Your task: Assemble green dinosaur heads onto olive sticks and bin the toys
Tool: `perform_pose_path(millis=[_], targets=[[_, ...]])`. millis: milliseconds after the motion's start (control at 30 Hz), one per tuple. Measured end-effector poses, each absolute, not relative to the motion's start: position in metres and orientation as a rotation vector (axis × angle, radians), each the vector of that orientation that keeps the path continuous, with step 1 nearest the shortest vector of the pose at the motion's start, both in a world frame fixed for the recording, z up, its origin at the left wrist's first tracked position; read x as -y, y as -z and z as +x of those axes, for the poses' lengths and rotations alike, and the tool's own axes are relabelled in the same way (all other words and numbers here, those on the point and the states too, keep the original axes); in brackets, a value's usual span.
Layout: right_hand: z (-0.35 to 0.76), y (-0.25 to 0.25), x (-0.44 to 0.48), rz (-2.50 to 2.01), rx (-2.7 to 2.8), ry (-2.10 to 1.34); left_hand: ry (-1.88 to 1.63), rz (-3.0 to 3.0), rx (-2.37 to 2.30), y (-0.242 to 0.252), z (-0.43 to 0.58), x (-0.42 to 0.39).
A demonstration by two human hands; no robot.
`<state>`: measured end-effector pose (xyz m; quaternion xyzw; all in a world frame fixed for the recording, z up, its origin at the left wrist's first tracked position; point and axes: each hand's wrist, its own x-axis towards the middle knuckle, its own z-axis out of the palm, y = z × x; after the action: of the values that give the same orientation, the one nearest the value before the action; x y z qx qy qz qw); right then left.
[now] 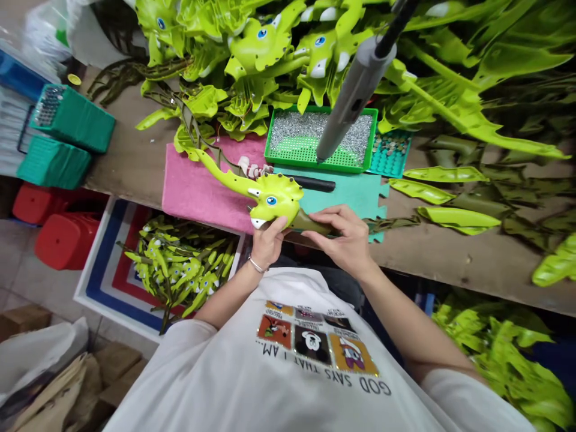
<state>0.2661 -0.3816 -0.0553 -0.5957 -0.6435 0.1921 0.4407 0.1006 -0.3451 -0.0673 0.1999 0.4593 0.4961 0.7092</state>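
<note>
A yellow-green triceratops toy [274, 201] with a blue eye and a white beak lies across the front edge of the work table. My left hand [269, 243] is closed on the lower side of its head. My right hand [344, 234] has thumb and fingers around the olive-green part [312, 224] that extends right from the head. Whether that part is fixed to the head cannot be made out. Just behind the toy, a black rod-shaped piece [315, 183] rests on a teal foam mat [355, 201]. A pink cloth [189, 186] lies under the toy's left end.
A grey electric screwdriver [346, 102] hangs over a green basket [374, 144] of small screws. Yellow-green toy shells [261, 45] pile up at the back. Finished-looking toys [180, 264] fill a box at lower left. Teal baskets [74, 120] and red stools [67, 240] stand left.
</note>
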Motion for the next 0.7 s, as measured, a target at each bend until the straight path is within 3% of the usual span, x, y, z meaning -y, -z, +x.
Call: perform_pose_path(millis=[700], targets=[[0.266, 0.047, 0.377, -1.268, 1.910, -0.260, -1.138, 0.383, -0.974, 0.065, 0.104, 0.353]])
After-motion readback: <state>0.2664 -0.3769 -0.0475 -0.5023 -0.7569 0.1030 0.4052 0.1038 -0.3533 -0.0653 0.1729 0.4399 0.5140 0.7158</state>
